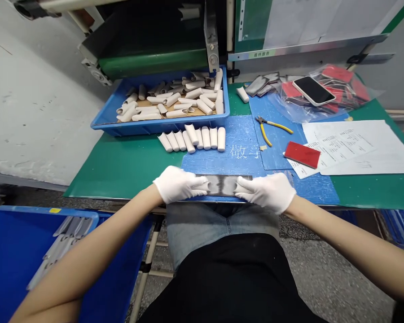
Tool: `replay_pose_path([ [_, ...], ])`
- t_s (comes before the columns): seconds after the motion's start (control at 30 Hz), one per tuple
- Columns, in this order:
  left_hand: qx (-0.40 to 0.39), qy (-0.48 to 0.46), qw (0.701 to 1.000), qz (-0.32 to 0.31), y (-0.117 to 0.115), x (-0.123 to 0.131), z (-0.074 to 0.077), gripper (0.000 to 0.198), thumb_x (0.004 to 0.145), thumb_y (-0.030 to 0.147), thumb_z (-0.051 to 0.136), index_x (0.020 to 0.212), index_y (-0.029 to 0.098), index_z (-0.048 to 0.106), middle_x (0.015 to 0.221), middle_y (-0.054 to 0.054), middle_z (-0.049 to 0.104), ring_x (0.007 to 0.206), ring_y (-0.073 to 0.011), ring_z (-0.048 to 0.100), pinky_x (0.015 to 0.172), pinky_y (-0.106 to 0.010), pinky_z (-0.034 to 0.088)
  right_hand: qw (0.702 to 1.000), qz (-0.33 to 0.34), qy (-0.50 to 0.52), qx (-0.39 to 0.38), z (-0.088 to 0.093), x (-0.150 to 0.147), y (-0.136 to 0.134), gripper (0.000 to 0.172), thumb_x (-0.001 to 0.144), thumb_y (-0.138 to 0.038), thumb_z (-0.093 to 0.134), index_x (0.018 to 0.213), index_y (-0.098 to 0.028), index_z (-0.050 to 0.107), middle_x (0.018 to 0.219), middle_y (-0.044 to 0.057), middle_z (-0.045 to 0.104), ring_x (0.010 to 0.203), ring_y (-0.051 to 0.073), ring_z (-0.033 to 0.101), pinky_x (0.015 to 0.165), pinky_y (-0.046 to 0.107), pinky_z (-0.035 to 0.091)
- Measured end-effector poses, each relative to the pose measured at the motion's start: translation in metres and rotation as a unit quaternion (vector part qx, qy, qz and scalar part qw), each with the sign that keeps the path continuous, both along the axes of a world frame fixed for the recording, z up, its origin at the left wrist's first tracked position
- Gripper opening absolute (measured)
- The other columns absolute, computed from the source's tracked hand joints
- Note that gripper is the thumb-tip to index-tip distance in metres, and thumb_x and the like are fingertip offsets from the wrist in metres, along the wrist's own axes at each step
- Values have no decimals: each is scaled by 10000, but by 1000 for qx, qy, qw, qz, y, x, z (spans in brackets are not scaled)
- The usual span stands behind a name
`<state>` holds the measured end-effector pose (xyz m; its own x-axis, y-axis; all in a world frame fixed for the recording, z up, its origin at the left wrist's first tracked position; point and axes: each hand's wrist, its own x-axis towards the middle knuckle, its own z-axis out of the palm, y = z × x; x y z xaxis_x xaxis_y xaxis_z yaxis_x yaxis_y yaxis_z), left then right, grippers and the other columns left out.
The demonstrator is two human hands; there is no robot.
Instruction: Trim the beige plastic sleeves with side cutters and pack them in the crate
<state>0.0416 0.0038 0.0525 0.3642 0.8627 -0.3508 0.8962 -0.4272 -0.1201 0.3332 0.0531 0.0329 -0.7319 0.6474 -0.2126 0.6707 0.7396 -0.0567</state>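
A flat grey pad (222, 185) with dark smears, which looks like a sanding pad, lies near the table's front edge. My left hand (180, 185), in a white glove, is closed at the pad's left end around a small white tube piece (206, 185); only its scooped end shows. Opposite it, my gloved right hand (267, 190) grips another white tube piece (237, 187) over the pad's right end. Both scooped ends face each other across the pad. Beyond my hands stands a row of several white tube pieces (206, 138).
A blue tray (161, 128) of loose tube pieces sits under a green-belted conveyor (151, 63). To the right lie yellow-handled cutters (269, 130), a red pad (302, 154), papers (366, 148), and a phone (313, 90) on a plastic bag. A blue bin (6, 251) stands lower left.
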Motion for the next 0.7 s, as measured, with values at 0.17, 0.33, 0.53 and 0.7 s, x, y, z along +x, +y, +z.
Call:
replay_pose_path([
  [0.17, -1, -14, 1000, 2, -6, -7, -2, 582, 1000, 786, 437, 1317, 385, 714, 961, -65, 786, 783, -219, 661, 654, -310, 298, 1000, 18, 0, -9, 2, 8, 1, 573, 1070, -695, 392, 1428, -321, 637, 1032, 87, 824, 863, 284, 740, 633, 332, 300],
  [0.33, -1, -11, 1000, -8, -1, 7, -5, 610, 992, 805, 417, 1348, 397, 699, 987, -64, 796, 822, -249, 708, 624, -312, 299, 1000, 19, -4, -4, 4, -5, 1, 571, 1066, -709, 384, 1403, -325, 640, 1048, 86, 820, 890, 289, 744, 628, 329, 304],
  [0.53, 62, -4, 997, 46, -8, -17, 0, 605, 1048, 746, 345, 1491, 424, 604, 1171, -50, 777, 891, -250, 743, 622, -299, 362, 999, -29, 17, 40, 8, 14, 16, 602, 1088, -732, 289, 1442, -368, 612, 1089, 53, 773, 870, 256, 715, 616, 310, 311],
  [0.7, 86, 17, 995, 44, -14, -39, 7, 584, 1126, 566, 248, 1541, 302, 562, 1165, -110, 707, 966, -242, 716, 668, -287, 415, 993, -54, 56, 87, 14, 37, 19, 621, 1136, -614, 209, 1378, -258, 657, 1108, 122, 657, 888, 253, 645, 675, 319, 371],
])
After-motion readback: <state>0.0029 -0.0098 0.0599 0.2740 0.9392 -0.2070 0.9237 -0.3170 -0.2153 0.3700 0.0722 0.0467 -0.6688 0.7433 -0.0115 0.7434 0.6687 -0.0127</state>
